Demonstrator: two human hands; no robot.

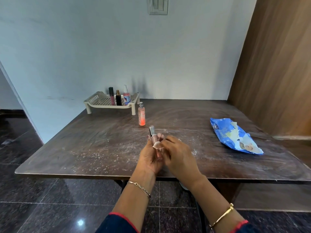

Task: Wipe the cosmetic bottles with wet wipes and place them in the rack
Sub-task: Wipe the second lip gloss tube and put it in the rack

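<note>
Three bottles (118, 98) stand in the rack (93, 98) far left; an orange spray bottle (141, 116) waits unwiped just right of it. My left hand (149, 157) grips a slim pink bottle (152, 134) near centre, my blurred right hand (180, 153) at the wet wipe (156, 145) on it, grip unclear

- A left hand (149, 157) grips a slim pink tube (152, 134) above a dusty brown table (84, 148); the right hand (180, 155), blurred, holds a white wipe (157, 145) against it
- Three bottles (118, 98) stand in a cream rack (94, 100) by the wall; an orange spray bottle (141, 116) stands just beside it
- A blue wipes pack (235, 137) lies at right
</note>
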